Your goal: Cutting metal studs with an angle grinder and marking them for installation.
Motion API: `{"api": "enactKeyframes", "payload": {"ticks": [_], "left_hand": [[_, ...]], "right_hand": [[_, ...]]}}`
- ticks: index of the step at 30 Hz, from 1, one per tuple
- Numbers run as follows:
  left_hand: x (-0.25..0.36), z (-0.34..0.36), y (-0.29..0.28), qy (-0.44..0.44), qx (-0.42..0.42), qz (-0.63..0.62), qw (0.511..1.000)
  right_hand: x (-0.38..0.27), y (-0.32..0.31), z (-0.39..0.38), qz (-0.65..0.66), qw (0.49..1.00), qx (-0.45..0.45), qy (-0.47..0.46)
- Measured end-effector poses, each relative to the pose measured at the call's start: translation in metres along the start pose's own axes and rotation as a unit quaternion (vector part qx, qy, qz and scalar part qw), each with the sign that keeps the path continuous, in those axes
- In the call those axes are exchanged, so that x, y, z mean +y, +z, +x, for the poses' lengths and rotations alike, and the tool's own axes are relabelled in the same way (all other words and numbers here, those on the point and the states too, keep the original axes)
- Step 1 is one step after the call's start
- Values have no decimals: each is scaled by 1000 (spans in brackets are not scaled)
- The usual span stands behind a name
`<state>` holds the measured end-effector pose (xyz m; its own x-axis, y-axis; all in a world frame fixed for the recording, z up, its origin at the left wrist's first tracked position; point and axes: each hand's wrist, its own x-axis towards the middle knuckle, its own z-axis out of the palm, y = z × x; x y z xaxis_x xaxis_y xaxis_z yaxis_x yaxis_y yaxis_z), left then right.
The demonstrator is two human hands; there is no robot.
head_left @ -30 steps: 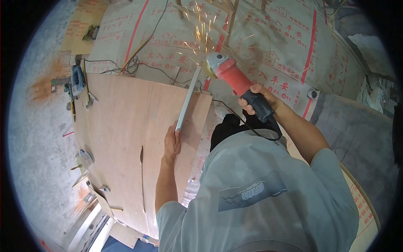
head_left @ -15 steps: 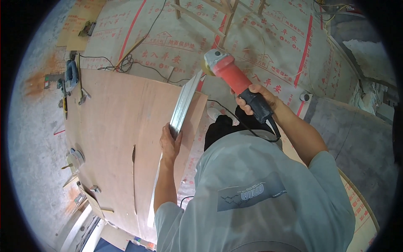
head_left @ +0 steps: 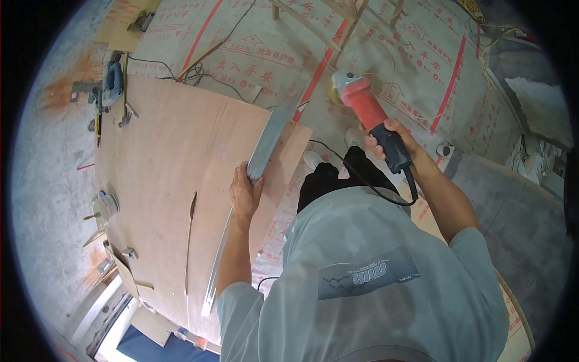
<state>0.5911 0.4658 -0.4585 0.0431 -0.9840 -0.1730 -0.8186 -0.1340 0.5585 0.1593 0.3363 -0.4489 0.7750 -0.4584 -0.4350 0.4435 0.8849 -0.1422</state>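
My right hand [head_left: 392, 140] is wrapped round the black rear body of a red angle grinder [head_left: 369, 107], with its grey head and yellowish disc pointing away to the upper left. The disc is apart from everything, over the floor beyond the board. A long silvery metal channel [head_left: 266, 143] lies along the right side of a plywood board [head_left: 157, 151]; its far end reaches past the board's edge. My left hand [head_left: 244, 194] grips this channel near its middle, fingers closed over it. Part of the channel is hidden under my left forearm.
A blue power tool [head_left: 113, 81] lies at the board's far left corner. A white tub [head_left: 106, 208] and a thin dark saw-like strip [head_left: 191, 241] are further near. A black cord [head_left: 338, 166] trails from the grinder. Wooden trestle legs [head_left: 347, 36] stand on the printed floor covering.
The grinder has moved right, away from the channel's far end. The channel looks turned, showing a flatter face, with my left hand still on it. The view has shifted slightly.
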Motion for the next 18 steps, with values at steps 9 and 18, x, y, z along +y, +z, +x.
{"api": "enactKeyframes", "payload": {"ticks": [9,18], "left_hand": [[3,14,44,-2,32,98,995],[12,27,60,-45,-12,91,995]], "right_hand": [[10,70,34,-171,980,92,-42],[82,122,118,-199,942,219,-161]]}}
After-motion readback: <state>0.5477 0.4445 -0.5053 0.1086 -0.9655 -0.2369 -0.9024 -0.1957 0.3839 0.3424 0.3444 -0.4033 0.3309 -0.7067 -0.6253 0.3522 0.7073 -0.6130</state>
